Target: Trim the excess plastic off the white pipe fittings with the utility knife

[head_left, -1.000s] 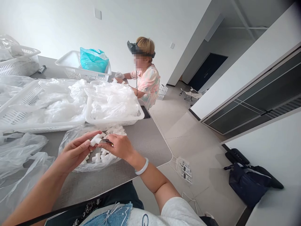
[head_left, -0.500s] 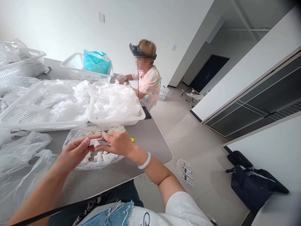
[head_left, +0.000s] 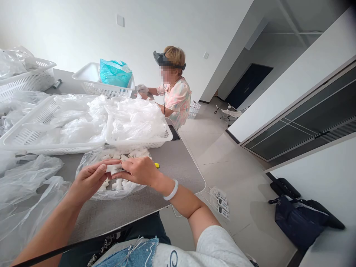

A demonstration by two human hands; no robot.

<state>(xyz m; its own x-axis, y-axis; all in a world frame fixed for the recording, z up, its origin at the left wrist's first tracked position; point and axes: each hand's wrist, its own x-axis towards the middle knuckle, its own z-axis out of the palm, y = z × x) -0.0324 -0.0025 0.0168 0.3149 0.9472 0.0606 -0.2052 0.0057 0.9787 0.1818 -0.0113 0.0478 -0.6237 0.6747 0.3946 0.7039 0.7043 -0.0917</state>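
My left hand is closed on a white T-shaped pipe fitting, pinching it between thumb and fingers. At the fitting's right end, my right hand is closed, thumb below and fingers above. A slim tool with a yellow end pokes out behind the right hand, in line with its curled fingers; the rest is mostly hidden. Beneath both hands lies an opened clear plastic bag of similar white fittings.
White baskets heaped with plastic bags stand beyond my hands. More clear bags lie on the left. A dark phone rests by the table edge. A person sits at the far side, near a basket holding a blue bag.
Both hands keep nearly the same hold on the pipe fitting. The whole view has shifted very slightly.
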